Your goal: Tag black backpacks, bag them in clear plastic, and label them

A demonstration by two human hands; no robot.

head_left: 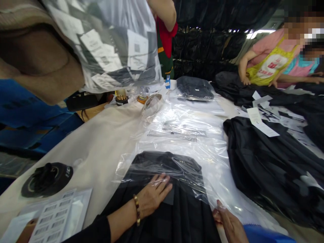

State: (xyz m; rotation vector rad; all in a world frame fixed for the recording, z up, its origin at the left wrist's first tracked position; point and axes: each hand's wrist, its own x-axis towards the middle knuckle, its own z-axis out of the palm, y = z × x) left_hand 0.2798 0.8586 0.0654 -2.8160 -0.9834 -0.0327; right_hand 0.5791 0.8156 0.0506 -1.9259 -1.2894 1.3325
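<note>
Head view, black fabric item: lies flat at the near edge of the counter, about midway across; matte black, with long vertical folds or panels, a rounded far end and a small dark grey square near its middle.
Clear sleeve: thin, glossy and wrinkled; covers the far part of the black item and sticks out past it on both sides, while the near part looks bare.
Left hand: palm down, fingers slightly spread and nearly straight, resting on the black item by the sleeve's near edge; a beaded bracelet circles the wrist.
Right hand: thumb raised beside curled fingers, close to the item's right side and the sleeve; I cannot tell whether film is pinched between them.
Flat clear bags: spread just beyond the item toward the counter's far end, with printed outlines on top.
Barcode sheets: at the counter's near left corner.
Round black object: beyond those sheets, near the left edge.
Black fabric pile: along the right side, white tags on top.
</note>
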